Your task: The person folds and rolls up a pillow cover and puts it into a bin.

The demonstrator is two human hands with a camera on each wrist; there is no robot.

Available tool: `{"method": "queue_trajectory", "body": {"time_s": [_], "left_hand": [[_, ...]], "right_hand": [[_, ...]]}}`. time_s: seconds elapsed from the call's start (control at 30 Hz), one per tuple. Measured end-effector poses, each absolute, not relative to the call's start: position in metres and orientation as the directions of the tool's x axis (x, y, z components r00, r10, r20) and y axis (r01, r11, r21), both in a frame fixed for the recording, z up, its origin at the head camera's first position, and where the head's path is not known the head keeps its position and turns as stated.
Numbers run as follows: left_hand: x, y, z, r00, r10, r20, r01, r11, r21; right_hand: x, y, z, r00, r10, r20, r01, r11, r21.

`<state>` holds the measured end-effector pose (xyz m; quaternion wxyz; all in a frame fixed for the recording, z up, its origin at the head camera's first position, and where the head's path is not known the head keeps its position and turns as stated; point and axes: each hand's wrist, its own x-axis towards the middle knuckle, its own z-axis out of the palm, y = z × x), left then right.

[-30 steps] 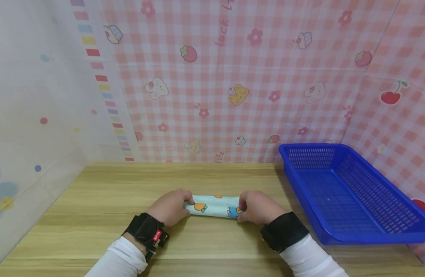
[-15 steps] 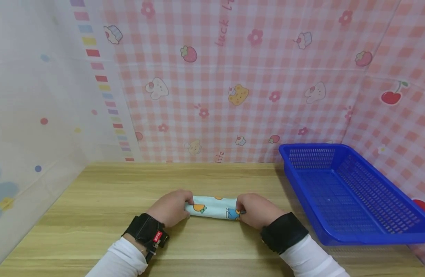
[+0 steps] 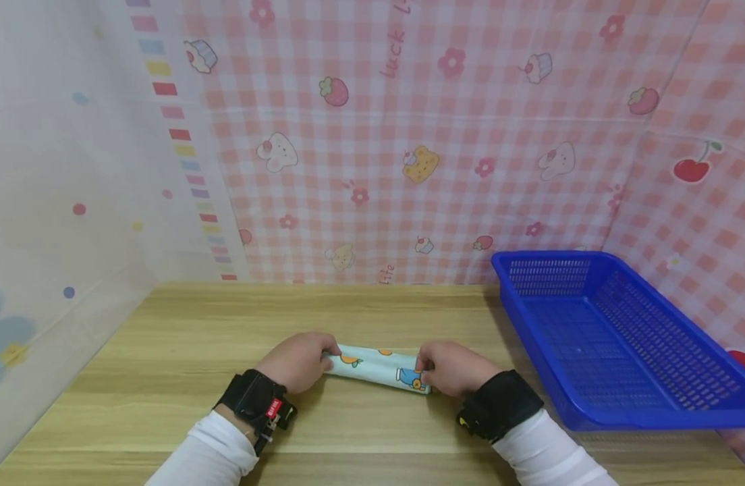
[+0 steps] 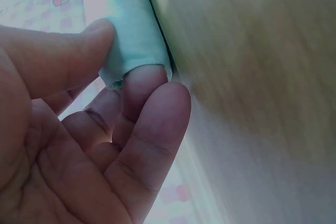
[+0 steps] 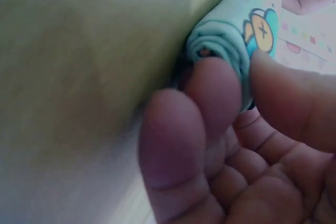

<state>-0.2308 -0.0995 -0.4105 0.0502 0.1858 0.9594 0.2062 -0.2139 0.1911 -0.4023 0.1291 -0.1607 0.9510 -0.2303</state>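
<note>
A pale blue cloth with orange fruit and blue cartoon prints lies rolled into a tube on the table, its right end a little nearer to me. At its left end, my left hand pinches the roll; the left wrist view has the thumb on top and a fingertip at the roll's opening. My right hand grips the other end between thumb and fingers. Several coiled layers of the rolled cloth show in the right wrist view, with a fingertip against them.
A blue plastic basket with mesh walls stands to the right of my right hand. Wood-grain table surrounds the roll. Pink checked cloth hangs behind, and pale dotted cloth on the left.
The rolled cloth has tilted, its right end coming slightly nearer to me. My right fingers have shifted their hold on that end; the left hand stays almost in place.
</note>
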Motion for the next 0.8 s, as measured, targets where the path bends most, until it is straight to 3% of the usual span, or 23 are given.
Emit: {"method": "queue_trajectory", "body": {"time_s": [0.13,0.33,0.63,0.8], "left_hand": [[-0.231,-0.098,-0.410,-0.928,0.371,-0.021,0.330,0.849,0.411],[-0.228,-0.093,-0.411,-0.938,0.347,0.013,0.323,0.858,0.399],[-0.225,-0.091,-0.411,-0.942,0.319,0.105,0.336,0.880,0.336],[-0.223,-0.090,-0.407,-0.930,0.349,0.115,0.368,0.880,0.300]], "right_hand": [[-0.214,0.190,-0.402,-0.941,-0.310,-0.135,-0.209,0.847,-0.488],[-0.215,0.189,-0.406,-0.936,-0.351,-0.027,-0.293,0.821,-0.490],[-0.212,0.181,-0.405,-0.908,-0.418,0.015,-0.393,0.840,-0.375],[-0.210,0.180,-0.403,-0.898,-0.440,-0.018,-0.397,0.827,-0.398]]}}
